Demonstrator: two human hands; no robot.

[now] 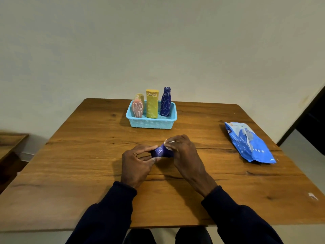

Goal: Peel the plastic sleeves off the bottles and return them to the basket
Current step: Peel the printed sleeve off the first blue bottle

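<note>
1. Dark navy cuffs (123, 194) rise from the near edge of the wooden table (88, 155); both forearms reach forward over the tabletop.
2. The left hand (137, 164) has its fingers curled; thumb and fingertips pinch the left end of a small blue bottle (161, 152).
3. The right hand (186, 155) arches over the same bottle's right end and grips it from above; a pale patch shows under its fingertips, though whether that is a cap or bared plastic cannot be told.
4. The small blue bottle lies on its side between the two hands, about mid-table and low over the wood; whether it touches the surface is hidden; it is well apart from the basket.
5. A blue-and-white bag (248, 143) lies flat towards the table's right edge, apart from the hands.
6. Farther back, near the far edge, sits a light blue basket (151, 123); four bottles stand upright in it: a pink bottle (137, 108) at the left, a tan bottle (140, 97) just behind it, a yellow bottle (152, 103) in the middle, a dark blue bottle (165, 102) at the right; pale scribbled lines mark the pink, yellow and dark blue ones.
7. A plain pale wall (193, 41) stands behind the table.
</note>
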